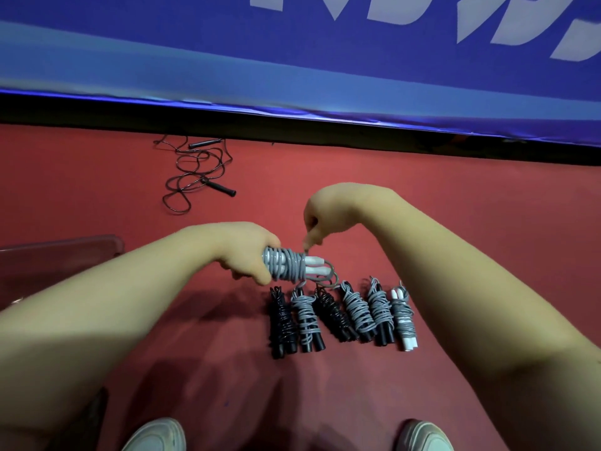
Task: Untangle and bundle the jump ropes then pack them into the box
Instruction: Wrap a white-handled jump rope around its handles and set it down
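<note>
Down on the red floor (455, 196), a person works with two bare hands. The left hand (242, 252) holds a grey jump rope bundle (286, 266) up above the floor. Its fingers are wrapped tight around the coiled end. Two white handle tips (313, 265) stick out of the bundle toward the right. A loose loop of grey rope (327, 279) hangs out just beside those tips.

The right hand (320, 216) is bent down over the bundle. Its fingers (310, 242) are pinched together just above the white tips. They are blurred, so it is hard to tell if they are gripping the rope.

Under the hands, six finished bundles (341, 315) lie side by side in a row on the floor. Some are black and some are grey. The one on the far right (403, 315) has white handles.

Farther away to the left, a black jump rope (195, 170) lies loose and messy on the floor, with its two handles apart.

At the left edge sits a clear box (58, 255), near the left arm.

Two light shoes (153, 436) show at the bottom. A blue banner (292, 53) with white letters runs along the top.
</note>
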Action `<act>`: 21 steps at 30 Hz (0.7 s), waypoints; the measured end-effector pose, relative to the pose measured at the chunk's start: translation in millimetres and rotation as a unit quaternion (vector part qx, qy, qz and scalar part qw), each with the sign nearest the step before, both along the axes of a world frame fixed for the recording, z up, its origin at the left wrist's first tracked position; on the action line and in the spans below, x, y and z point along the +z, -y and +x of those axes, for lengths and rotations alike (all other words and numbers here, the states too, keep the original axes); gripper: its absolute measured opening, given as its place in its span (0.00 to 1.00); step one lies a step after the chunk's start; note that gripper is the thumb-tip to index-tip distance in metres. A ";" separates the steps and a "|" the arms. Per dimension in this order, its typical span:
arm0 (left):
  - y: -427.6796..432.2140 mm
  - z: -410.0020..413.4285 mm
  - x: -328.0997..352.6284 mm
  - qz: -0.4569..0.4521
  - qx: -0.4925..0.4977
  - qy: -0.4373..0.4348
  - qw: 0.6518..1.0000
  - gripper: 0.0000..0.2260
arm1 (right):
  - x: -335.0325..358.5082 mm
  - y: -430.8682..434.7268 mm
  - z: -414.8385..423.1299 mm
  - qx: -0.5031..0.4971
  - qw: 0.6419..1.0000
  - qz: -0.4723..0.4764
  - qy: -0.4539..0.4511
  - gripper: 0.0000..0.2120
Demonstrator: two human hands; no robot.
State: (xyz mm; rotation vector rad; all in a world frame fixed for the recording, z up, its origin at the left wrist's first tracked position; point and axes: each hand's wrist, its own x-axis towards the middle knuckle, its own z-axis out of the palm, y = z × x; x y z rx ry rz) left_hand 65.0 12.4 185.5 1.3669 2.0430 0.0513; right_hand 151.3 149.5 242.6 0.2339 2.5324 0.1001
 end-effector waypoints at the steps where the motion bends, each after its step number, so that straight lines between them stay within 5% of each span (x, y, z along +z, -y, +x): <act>1: -5.1 3.8 -3.1 -0.002 -0.003 -0.049 0.999 0.09 | 0.3 6.0 -3.1 -0.006 1.000 0.013 0.006 0.15; 4: -12.1 7.6 -8.3 0.038 0.076 -0.099 0.991 0.09 | 6.2 24.6 -7.0 -0.029 0.998 0.060 -0.003 0.10; 7: -8.9 -4.4 -10.6 0.142 0.246 0.079 0.955 0.07 | 4.3 37.1 -5.6 -0.021 0.977 0.126 -0.171 0.11; 10: -2.1 -15.4 -5.6 0.235 0.341 0.234 0.880 0.07 | -9.8 32.9 -4.8 -0.046 0.926 -0.015 -0.374 0.14; 12: -0.1 -18.2 -1.8 0.280 0.360 0.322 0.830 0.08 | -16.0 28.5 -4.3 -0.125 0.830 -0.252 -0.482 0.12; 15: -0.3 -18.5 4.2 0.332 0.367 0.406 0.768 0.08 | -20.6 27.8 -4.3 -0.281 0.564 -0.604 -0.488 0.08; 17: -2.5 -14.4 10.3 0.357 0.359 0.427 0.749 0.08 | -21.2 27.6 -3.9 -0.327 0.430 -0.716 -0.441 0.10; 21: -8.7 -6.8 20.7 0.387 0.340 0.470 0.717 0.08 | -10.2 22.8 1.0 -0.301 0.281 -0.832 -0.372 0.07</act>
